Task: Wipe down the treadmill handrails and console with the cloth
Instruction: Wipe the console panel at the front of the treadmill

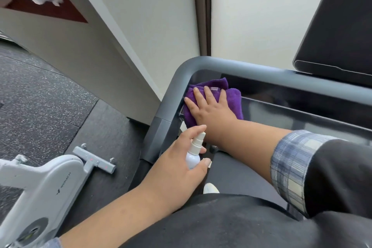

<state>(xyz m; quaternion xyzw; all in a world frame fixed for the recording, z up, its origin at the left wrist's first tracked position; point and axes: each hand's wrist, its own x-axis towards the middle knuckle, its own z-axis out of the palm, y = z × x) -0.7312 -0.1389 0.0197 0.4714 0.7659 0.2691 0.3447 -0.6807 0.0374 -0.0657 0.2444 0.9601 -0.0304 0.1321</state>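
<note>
The right hand (209, 107) lies flat on the purple cloth (234, 97), fingers straight and spread wide, pressing it onto the dark console (302, 110) just inside the grey handrail (171, 94) where the rail bends. Spreading the fingers likely keeps the whole cloth in contact with the surface. Nearer the body than the rail, the left hand (177, 163) curls round a small white spray bottle (194, 153), forefinger resting over the nozzle, which points toward the cloth, apparently ready to wet it. Most of the console, away from the rail's bend, looks not yet wiped.
</note>
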